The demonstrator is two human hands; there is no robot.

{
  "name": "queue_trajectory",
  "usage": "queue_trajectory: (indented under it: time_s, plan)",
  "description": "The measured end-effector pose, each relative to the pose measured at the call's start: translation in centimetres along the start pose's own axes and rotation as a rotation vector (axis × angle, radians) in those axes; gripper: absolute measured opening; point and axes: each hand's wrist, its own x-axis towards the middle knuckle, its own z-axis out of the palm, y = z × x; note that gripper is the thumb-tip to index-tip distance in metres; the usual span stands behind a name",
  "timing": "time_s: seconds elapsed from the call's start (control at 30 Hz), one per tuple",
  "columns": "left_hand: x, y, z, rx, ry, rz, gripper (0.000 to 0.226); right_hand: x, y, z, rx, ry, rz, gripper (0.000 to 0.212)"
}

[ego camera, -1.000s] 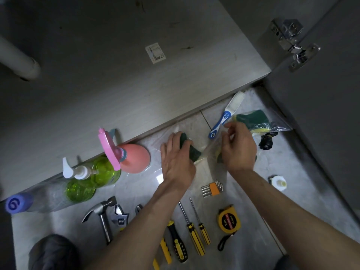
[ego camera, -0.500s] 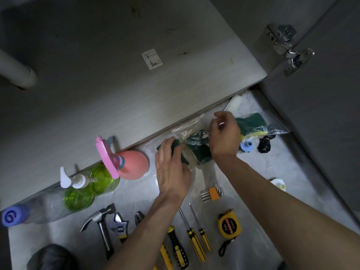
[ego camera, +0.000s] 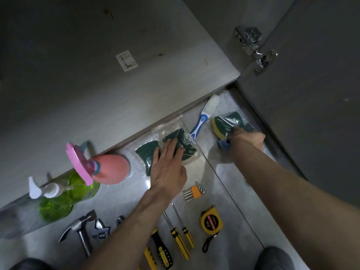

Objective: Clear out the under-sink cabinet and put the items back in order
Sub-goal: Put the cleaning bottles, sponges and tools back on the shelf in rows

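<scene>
Green scrub pads in a clear bag (ego camera: pixel 171 145) lie on floor just in front of cabinet edge (ego camera: pixel 136 125), left hand (ego camera: pixel 168 168) flat on it w/ fingers straight, while right hand (ego camera: pixel 247 140), further right past the blue brush (ego camera: pixel 200 123), grips 2nd sponge bag (ego camera: pixel 228 123).

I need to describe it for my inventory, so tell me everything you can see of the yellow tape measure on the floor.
The yellow tape measure has a squarish, plastic-looking case with a round red and black label reading 2m. A black wrist loop trails from its lower corner. It lies flat on the grey floor, label up, below the orange-held hex key set and right of the yellow-handled screwdrivers. Neither hand touches it.
</scene>
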Motion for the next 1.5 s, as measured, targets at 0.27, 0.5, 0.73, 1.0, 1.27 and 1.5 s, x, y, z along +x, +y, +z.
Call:
queue_trajectory:
  time_s: [0.27, 0.5, 0.73, 1.0, 1.27, 1.5]
  plan:
    - [0.0, -0.1, 0.0, -0.068, 0.026, -0.003, 0.058, -0.4, 0.6, -0.1, 0.424, 0.014, -0.092, 0.031]
    - [-0.8, -0.6, -1.1, -0.304, 0.159, 0.023, 0.040, -5.1, 4.1, -0.4, 0.623, -0.413, -0.418, 0.038]
    - [-3.6, -1.9, -2.3, -0.586, 0.572, -0.195, 0.029, -9.0, 4.9, 1.7, 0.114, -0.647, -0.792, 0.024]
    - [-1.4, 0.1, -3.7, -0.641, 0.640, -0.058, 0.026, -9.0, 3.5, 1.4, -0.184, -0.473, -1.215, 0.012]
    - [7.7, 7.2, -5.2, -0.607, 0.290, 0.086, 0.021, -1.1, 7.3, -5.3, 0.154, 0.017, -0.659, 0.013]
    - [11.2, 11.8, -2.1, -0.179, -0.052, 0.154, 0.026, 0.3, 16.4, -8.3, -0.137, -0.115, -0.461, 0.045]
